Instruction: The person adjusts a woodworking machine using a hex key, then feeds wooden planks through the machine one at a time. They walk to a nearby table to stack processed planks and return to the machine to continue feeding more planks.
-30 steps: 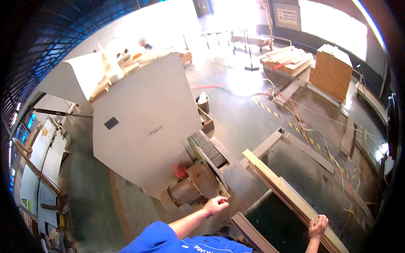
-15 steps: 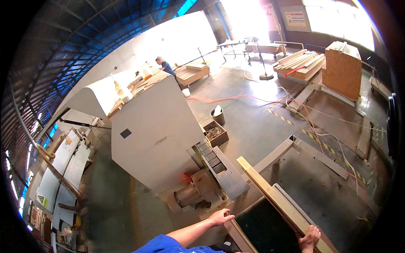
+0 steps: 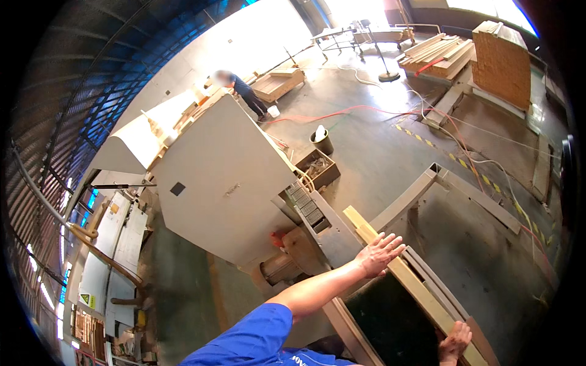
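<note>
A long pale wooden board (image 3: pixel 427 300) lies along a frame beside a dark green belt-like surface (image 3: pixel 381 320) at the lower right. My left hand (image 3: pixel 377 256), fingers stretched apart, is over the board's upper part, palm down; whether it touches cannot be told. My right hand (image 3: pixel 455 341) grips the board near its lower end, thumb partly hidden. A brown side rail (image 3: pixel 342 329) runs left of the dark surface. Beyond my left hand is a grey machine (image 3: pixel 223 183) with a slotted metal table (image 3: pixel 305 207) and a motor (image 3: pixel 274 268).
A co-worker (image 3: pixel 243 94) bends beside the machine near a wooden box (image 3: pixel 274 85). A bin (image 3: pixel 322 142), scrap box (image 3: pixel 317 171) and red hoses (image 3: pixel 336 113) are on the floor. Timber stacks (image 3: pixel 436 55), a particleboard block (image 3: pixel 500 73) and a steel frame (image 3: pixel 397 204) stand rightward.
My left hand has risen from the side rail and moved forward and right over the board, fingers spreading. The view has shifted slightly. The co-worker's legs now show.
</note>
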Demonstrator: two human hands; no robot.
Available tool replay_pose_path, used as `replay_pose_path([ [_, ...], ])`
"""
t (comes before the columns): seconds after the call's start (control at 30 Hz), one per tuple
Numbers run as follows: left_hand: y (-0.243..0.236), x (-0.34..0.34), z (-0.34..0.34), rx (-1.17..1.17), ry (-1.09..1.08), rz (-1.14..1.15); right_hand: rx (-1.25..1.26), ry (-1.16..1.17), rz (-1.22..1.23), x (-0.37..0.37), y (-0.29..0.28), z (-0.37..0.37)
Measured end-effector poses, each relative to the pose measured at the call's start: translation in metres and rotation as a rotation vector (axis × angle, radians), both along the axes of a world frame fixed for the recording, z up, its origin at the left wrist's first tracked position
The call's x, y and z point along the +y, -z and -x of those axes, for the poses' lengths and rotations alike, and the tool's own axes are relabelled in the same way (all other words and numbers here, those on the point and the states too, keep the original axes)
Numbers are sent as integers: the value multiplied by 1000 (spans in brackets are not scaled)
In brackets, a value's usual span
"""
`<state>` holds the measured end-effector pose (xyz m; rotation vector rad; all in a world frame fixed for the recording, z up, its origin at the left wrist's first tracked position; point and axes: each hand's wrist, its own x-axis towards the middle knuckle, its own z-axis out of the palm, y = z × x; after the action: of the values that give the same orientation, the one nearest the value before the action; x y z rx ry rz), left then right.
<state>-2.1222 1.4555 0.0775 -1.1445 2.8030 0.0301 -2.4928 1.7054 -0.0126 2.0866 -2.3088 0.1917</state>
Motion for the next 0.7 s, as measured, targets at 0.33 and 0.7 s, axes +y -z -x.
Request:
replay_pose_path([
  [0.33, 64, -61, 27, -147, 147, -86, 69, 41, -172, -10, -14, -4],
  [0.7, 57, -65, 35, -240, 79, -191, 98, 9, -68, -2, 2, 2],
])
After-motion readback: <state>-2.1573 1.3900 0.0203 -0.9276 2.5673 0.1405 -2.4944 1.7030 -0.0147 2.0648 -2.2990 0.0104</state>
